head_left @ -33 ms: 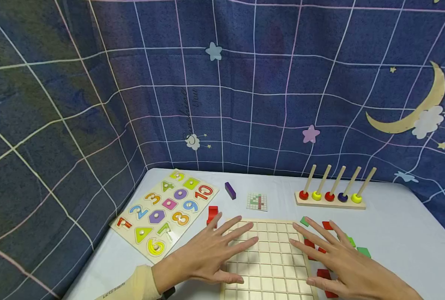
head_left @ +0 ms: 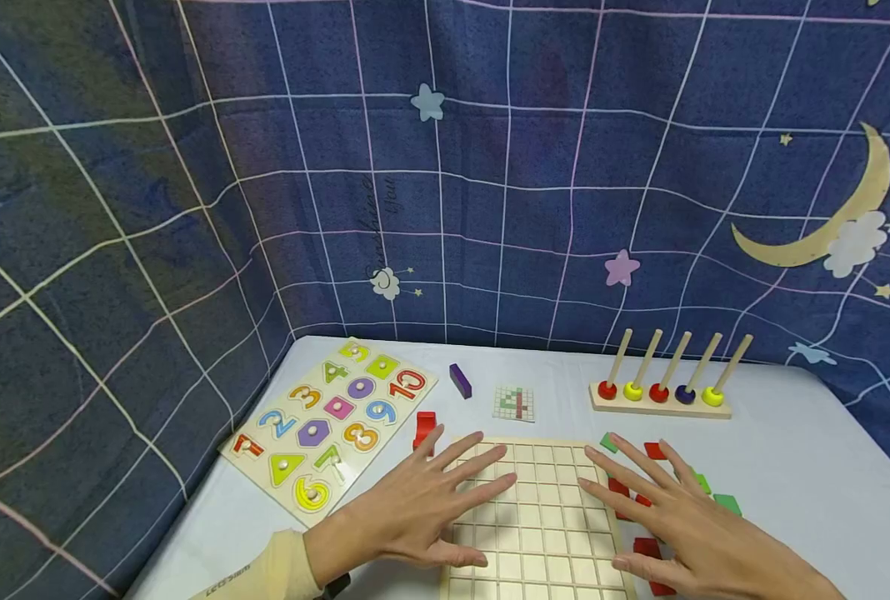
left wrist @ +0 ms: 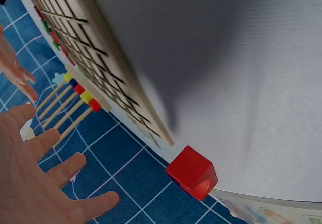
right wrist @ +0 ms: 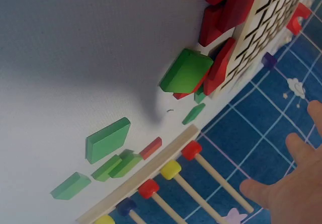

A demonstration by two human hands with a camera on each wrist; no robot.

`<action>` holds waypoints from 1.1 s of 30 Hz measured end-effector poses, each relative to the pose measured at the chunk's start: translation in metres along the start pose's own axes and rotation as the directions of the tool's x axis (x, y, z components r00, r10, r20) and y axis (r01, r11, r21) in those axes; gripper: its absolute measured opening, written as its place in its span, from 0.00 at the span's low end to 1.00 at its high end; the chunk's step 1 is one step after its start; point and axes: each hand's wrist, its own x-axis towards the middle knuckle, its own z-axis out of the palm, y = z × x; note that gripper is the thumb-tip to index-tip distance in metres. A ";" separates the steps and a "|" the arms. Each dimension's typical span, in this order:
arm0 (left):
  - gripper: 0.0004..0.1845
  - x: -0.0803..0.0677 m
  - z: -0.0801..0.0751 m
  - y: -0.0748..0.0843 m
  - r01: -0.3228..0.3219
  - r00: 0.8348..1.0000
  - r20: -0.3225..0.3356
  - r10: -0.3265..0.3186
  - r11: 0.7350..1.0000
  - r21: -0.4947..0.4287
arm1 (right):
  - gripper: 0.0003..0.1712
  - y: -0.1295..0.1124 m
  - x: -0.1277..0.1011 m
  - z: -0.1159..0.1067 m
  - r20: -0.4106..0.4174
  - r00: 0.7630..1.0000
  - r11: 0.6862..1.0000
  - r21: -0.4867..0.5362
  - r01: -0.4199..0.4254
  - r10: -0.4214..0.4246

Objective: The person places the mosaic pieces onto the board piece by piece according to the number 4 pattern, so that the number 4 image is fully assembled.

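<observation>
Your left hand point(head_left: 415, 508) is spread wide, fingers straight, and it holds nothing. It hovers over the left part of the wooden grid board point(head_left: 538, 525). Your right hand point(head_left: 685, 525) is spread wide too, with nothing in it, over the board's right edge. I cannot tell if your fingers touch the board.

The board lies flat on the table, right in front of you, between your two hands. Its long side runs away from you, toward the back cloth.

Under your right hand lie red blocks point(head_left: 647, 547) and green blocks point(head_left: 727, 503), just beside the board. Near your left fingers sits a red block point(head_left: 425, 429) with a hole in it. A bit farther back lie a purple block point(head_left: 460, 381) and a small picture card point(head_left: 515, 403).

On the left is a number puzzle point(head_left: 328, 421) with bright shapes. At the back right stands a peg rack point(head_left: 662, 392) with five sticks and colored beads.

The table point(head_left: 790, 467) is pale and smooth. A dark blue cloth point(head_left: 445, 167) with white lines, stars and a moon hangs behind it and on the left.
</observation>
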 end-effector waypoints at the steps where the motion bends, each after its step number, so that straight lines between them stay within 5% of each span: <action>1: 0.50 0.000 0.000 0.000 -0.003 1.000 -0.003 0.003 1.000 0.005 | 0.41 0.000 0.000 0.001 -0.007 1.000 1.000 -0.008 0.007 -0.008; 9: 0.51 -0.001 0.004 0.005 -0.037 0.998 -0.054 0.038 0.999 0.018 | 0.46 0.012 0.002 0.004 -0.084 0.988 0.991 -0.050 0.124 -0.128; 13: 0.54 -0.007 0.003 0.012 -0.051 0.995 -0.076 0.057 0.996 0.076 | 0.43 0.024 0.003 0.001 -0.086 0.994 0.997 0.028 0.070 -0.068; 18: 0.57 -0.019 0.003 0.019 -0.029 0.998 -0.049 0.037 0.989 0.144 | 0.36 0.042 0.007 -0.001 -0.121 0.992 1.000 0.006 0.022 -0.021; 33: 0.59 -0.041 0.023 0.026 -0.009 1.000 -0.009 0.011 0.985 0.170 | 0.17 0.081 0.040 0.013 -0.123 0.992 0.993 0.112 -0.027 0.041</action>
